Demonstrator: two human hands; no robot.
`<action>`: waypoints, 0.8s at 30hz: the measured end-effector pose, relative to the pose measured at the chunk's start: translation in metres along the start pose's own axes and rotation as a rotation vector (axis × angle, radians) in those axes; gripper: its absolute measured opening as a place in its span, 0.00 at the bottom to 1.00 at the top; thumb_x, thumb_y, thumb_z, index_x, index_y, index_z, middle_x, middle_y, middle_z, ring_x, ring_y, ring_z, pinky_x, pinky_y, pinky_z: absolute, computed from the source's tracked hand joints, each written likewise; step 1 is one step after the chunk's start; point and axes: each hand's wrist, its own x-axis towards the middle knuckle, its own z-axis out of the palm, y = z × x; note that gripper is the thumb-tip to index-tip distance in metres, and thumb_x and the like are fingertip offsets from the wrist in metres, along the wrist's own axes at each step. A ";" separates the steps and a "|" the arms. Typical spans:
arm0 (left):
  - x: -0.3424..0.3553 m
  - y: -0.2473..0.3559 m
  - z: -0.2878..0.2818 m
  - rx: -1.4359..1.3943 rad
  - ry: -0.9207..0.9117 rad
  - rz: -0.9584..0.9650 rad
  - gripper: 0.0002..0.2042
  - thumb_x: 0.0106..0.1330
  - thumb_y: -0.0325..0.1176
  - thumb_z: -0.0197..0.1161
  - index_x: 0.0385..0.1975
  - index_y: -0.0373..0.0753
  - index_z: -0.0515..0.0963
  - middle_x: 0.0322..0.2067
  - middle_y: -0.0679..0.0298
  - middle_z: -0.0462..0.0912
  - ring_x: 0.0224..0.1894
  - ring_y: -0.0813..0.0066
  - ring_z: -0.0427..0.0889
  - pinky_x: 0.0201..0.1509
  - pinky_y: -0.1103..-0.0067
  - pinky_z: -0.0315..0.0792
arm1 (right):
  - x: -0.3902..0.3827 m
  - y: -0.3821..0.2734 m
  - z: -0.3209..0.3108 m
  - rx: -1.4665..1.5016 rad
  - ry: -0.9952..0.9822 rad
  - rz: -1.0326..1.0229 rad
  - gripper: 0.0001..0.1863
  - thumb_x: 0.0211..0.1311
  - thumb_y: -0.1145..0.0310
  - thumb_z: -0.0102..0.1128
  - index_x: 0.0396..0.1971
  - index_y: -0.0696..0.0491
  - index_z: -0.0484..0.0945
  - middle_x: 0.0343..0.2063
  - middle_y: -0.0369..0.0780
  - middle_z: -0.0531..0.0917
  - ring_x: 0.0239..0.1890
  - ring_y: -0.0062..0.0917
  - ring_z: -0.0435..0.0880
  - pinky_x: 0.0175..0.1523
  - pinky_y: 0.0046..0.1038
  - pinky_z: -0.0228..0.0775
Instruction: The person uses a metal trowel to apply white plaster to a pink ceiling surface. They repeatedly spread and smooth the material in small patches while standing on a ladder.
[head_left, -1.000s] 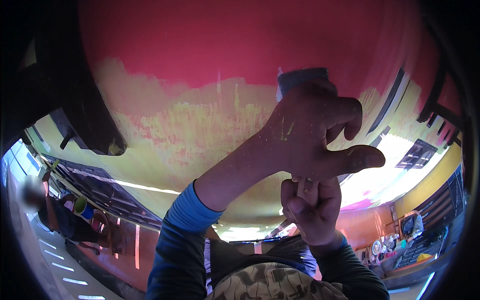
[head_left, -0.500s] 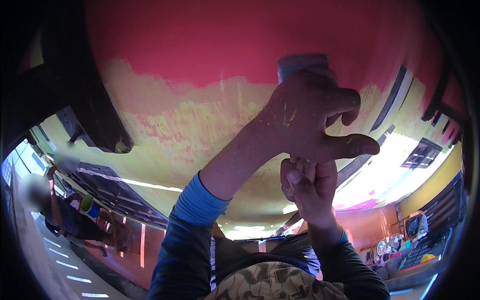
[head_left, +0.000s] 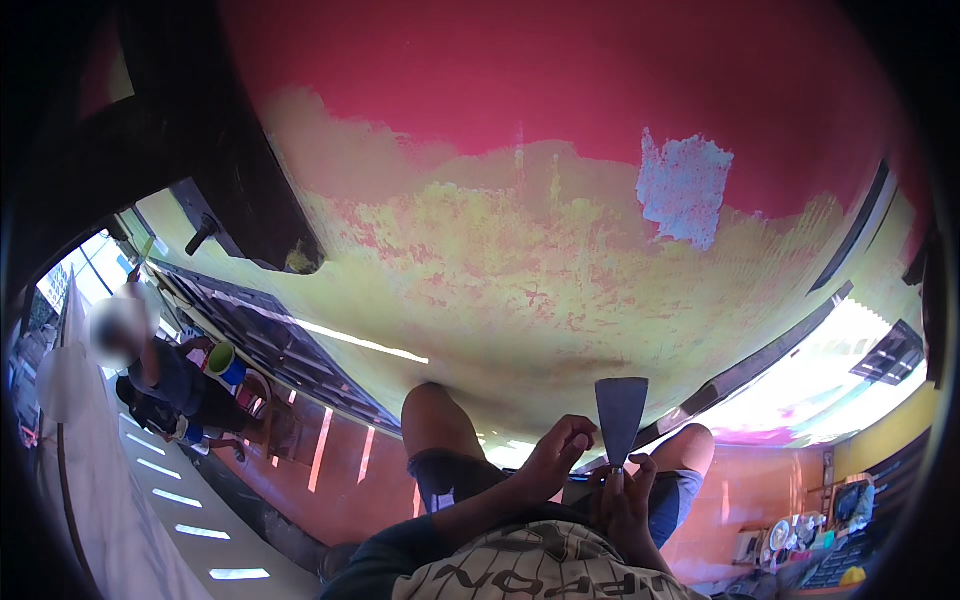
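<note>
The scraper (head_left: pixel 622 412) runs lengthwise near to far, its near end clamped in the right hand (head_left: pixel 626 506), just right of the left hand (head_left: pixel 553 460), whose loosely curled fingers look empty.

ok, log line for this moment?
left hand: loosely open beside scraper | right hand: holds scraper, blade showing | wall: pale patch across red-yellow border

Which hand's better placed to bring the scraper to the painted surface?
Right, likely: the right hand grips the scraper below its blade, leaving the blade clear. The left hand is beside the blade, not gripping it.
</note>
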 end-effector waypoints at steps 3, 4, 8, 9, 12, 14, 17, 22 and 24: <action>-0.034 -0.019 0.029 -0.446 -0.151 -0.201 0.32 0.82 0.58 0.41 0.69 0.33 0.61 0.54 0.59 0.73 0.56 0.71 0.74 0.66 0.70 0.68 | 0.007 0.018 -0.002 -0.114 -0.016 0.065 0.21 0.82 0.62 0.48 0.66 0.47 0.54 0.41 0.39 0.78 0.26 0.14 0.72 0.31 0.20 0.69; -0.043 -0.023 0.035 -0.581 -0.143 -0.214 0.31 0.83 0.56 0.42 0.70 0.33 0.59 0.56 0.59 0.73 0.58 0.71 0.73 0.67 0.70 0.67 | 0.011 0.024 -0.003 -0.171 -0.045 0.063 0.21 0.82 0.62 0.49 0.66 0.48 0.55 0.41 0.37 0.77 0.29 0.13 0.74 0.34 0.20 0.69; -0.065 -0.031 0.041 -0.403 -0.023 -0.167 0.30 0.83 0.47 0.47 0.74 0.33 0.53 0.64 0.55 0.69 0.67 0.70 0.69 0.70 0.70 0.65 | 0.016 0.047 -0.007 -0.316 -0.059 -0.042 0.16 0.82 0.60 0.50 0.59 0.53 0.67 0.39 0.34 0.76 0.39 0.14 0.75 0.43 0.20 0.68; -0.066 -0.032 0.037 -0.411 -0.036 -0.161 0.30 0.82 0.45 0.48 0.74 0.33 0.52 0.66 0.55 0.68 0.68 0.70 0.69 0.71 0.70 0.65 | 0.017 0.051 -0.010 -0.447 -0.049 -0.115 0.13 0.82 0.60 0.49 0.55 0.53 0.69 0.39 0.36 0.77 0.39 0.15 0.77 0.44 0.21 0.70; -0.066 -0.031 0.025 -0.362 -0.056 -0.143 0.31 0.81 0.43 0.52 0.75 0.34 0.50 0.67 0.54 0.67 0.68 0.68 0.70 0.71 0.69 0.66 | 0.022 0.060 -0.018 -0.712 -0.194 -0.319 0.12 0.82 0.62 0.49 0.54 0.53 0.68 0.40 0.39 0.79 0.33 0.16 0.78 0.39 0.22 0.74; -0.063 -0.032 0.021 -0.352 -0.056 -0.160 0.32 0.80 0.44 0.54 0.75 0.35 0.50 0.67 0.53 0.66 0.67 0.67 0.72 0.69 0.68 0.69 | 0.029 0.063 -0.021 -0.700 -0.172 -0.310 0.11 0.81 0.63 0.49 0.53 0.54 0.68 0.40 0.42 0.81 0.29 0.16 0.79 0.35 0.23 0.76; -0.063 -0.037 0.019 -0.338 -0.067 -0.253 0.31 0.80 0.44 0.56 0.74 0.38 0.53 0.66 0.53 0.68 0.65 0.65 0.75 0.65 0.67 0.73 | 0.038 0.058 -0.023 -0.700 -0.140 -0.269 0.12 0.81 0.64 0.50 0.54 0.55 0.67 0.44 0.47 0.81 0.25 0.18 0.80 0.30 0.22 0.77; -0.072 -0.044 0.012 0.169 -0.350 -0.169 0.22 0.80 0.42 0.56 0.67 0.37 0.64 0.56 0.55 0.78 0.59 0.68 0.81 0.61 0.67 0.76 | 0.054 0.033 -0.012 -0.673 -0.249 -0.320 0.12 0.79 0.68 0.52 0.54 0.57 0.68 0.54 0.54 0.77 0.28 0.26 0.87 0.29 0.24 0.81; -0.076 -0.040 0.007 0.140 -0.290 -0.139 0.20 0.81 0.41 0.55 0.64 0.37 0.67 0.52 0.55 0.81 0.56 0.69 0.82 0.59 0.67 0.77 | 0.057 0.022 -0.004 -0.573 -0.289 -0.260 0.12 0.79 0.68 0.52 0.53 0.58 0.69 0.54 0.55 0.78 0.27 0.28 0.87 0.28 0.26 0.83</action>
